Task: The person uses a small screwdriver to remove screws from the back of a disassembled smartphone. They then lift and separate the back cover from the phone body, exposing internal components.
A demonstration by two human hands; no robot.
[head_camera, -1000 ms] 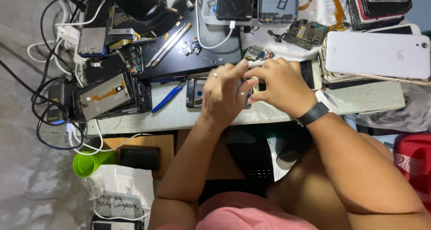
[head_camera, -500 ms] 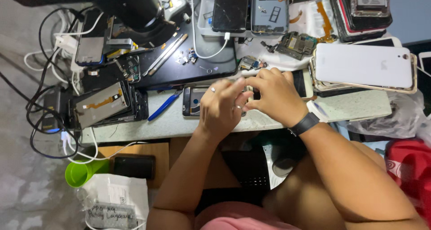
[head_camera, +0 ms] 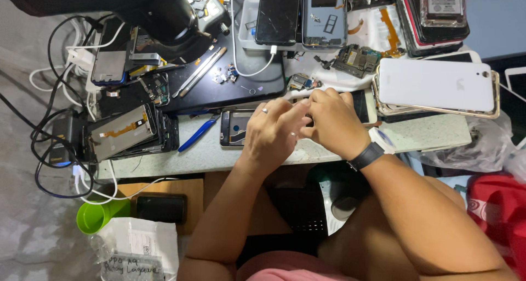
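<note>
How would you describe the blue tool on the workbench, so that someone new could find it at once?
Start at the pale workbench and find the person's left hand, which wears a ring. Just to its left lies an opened phone, and beside that a blue tool rests slantwise, its upper end near the black mat. It is the only blue, pen-shaped thing there; the slim tools on the mat are silver.

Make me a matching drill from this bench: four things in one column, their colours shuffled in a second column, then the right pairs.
Things:
1. cup on the floor
2. phone back cover at the right of the bench
3. tool beside the opened phone
4. wristband on the right hand

Colours:
A. black
B. blue
C. green
D. white

Pairs: 1-C, 2-D, 3-B, 4-A
</note>
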